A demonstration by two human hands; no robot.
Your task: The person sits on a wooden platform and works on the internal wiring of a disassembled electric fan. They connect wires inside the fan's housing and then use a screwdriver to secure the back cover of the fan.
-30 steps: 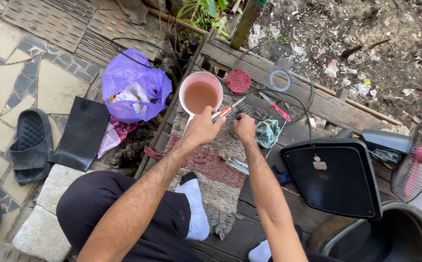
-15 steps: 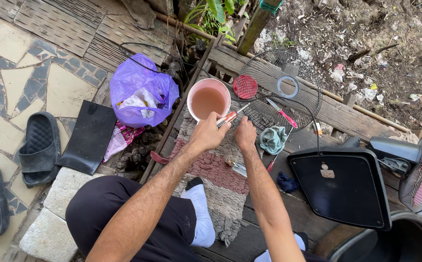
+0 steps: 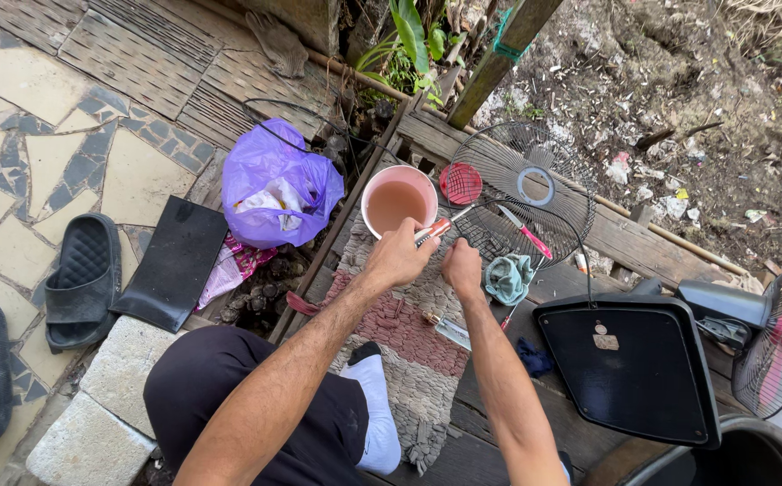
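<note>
Gripping a red-handled screwdriver [image 3: 434,230] in the left hand [image 3: 398,258], fingers wrapped tight round the handle, shaft angled toward the wire fan guard [image 3: 524,194] at far right. Right hand [image 3: 461,267] curled just right of it, over the woven mat [image 3: 406,335]; grip contents cannot be told. Pink bucket [image 3: 398,202] of brownish water just beyond the left hand. Teal cloth [image 3: 509,277] right of the right hand. Purple bag [image 3: 277,185] to the left. Black fan base [image 3: 632,364] near right.

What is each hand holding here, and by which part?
The left hand grips a screwdriver by its red handle. The right hand is closed beside it; whether it holds anything cannot be told.
</note>
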